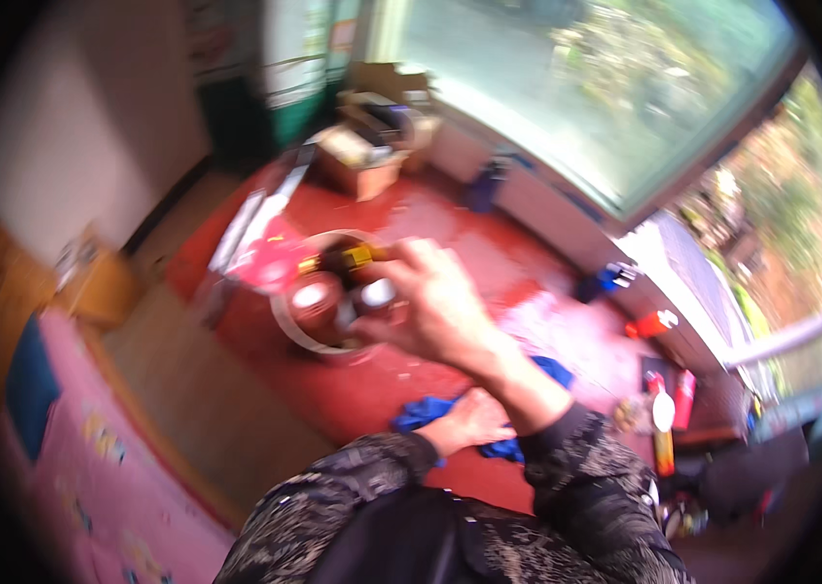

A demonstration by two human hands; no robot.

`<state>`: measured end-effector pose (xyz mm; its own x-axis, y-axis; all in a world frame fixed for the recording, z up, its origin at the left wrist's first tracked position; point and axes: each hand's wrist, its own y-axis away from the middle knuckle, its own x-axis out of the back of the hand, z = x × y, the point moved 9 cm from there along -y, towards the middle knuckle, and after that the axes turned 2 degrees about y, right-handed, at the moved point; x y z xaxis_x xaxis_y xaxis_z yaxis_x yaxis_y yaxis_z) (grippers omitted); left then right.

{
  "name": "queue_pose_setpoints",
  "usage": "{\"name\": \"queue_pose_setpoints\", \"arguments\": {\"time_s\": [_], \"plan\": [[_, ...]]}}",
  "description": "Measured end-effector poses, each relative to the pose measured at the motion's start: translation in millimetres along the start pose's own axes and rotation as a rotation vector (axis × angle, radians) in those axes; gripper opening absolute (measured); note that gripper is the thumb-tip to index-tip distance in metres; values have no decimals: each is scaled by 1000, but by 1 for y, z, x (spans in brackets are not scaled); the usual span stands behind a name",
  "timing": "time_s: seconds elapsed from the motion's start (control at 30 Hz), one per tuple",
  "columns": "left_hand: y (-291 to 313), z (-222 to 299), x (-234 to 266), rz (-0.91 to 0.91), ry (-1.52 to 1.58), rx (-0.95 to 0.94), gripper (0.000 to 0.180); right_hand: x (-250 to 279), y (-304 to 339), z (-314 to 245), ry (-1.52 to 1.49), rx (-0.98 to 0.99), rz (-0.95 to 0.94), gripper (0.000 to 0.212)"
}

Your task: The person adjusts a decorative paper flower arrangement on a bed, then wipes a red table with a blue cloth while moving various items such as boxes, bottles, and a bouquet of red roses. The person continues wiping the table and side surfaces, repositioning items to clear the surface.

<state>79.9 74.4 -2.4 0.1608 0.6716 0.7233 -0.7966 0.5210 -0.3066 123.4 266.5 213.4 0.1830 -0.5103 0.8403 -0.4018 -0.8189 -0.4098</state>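
Note:
My right hand [435,307] reaches over a round, pale-rimmed container [286,329] on the red tabletop. Its thumb and fingers close around a dark bottle with a white cap [378,293]; blur hides the exact grip. Beside that bottle stand a reddish-brown bottle with a pale top [313,300] and a dark item with a yellow part [358,256]. Nearer my body, my left hand [474,421] presses down on a crumpled blue cloth [421,413], its fingers bent over the fabric. The cloth shows on both sides of that hand.
Cardboard boxes [364,161] stand at the table's far end, below a large window [586,88]. Along the right wall are a dark blue object [486,187], an orange-red bottle [652,324] and a white-and-yellow utensil [663,419]. A pink patterned cover [109,467] lies at left.

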Motion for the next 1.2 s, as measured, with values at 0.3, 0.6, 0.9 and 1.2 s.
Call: {"name": "queue_pose_setpoints", "arguments": {"time_s": [0.3, 0.6, 0.9, 1.2], "plan": [[-2, 7, 29, 94, 23, 27, 38, 201, 302, 244, 222, -904, 1136, 37], [-3, 2, 31, 101, -4, 40, 33, 191, 432, 394, 455, -1591, 478, 75], [4, 4, 26, 145, 15, 12, 36, 194, 309, 249, 5, -777, 890, 33], [8, -2, 16, 21, 16, 64, 44, 85, 8, 0, -319, -23, 392, 50]]}}
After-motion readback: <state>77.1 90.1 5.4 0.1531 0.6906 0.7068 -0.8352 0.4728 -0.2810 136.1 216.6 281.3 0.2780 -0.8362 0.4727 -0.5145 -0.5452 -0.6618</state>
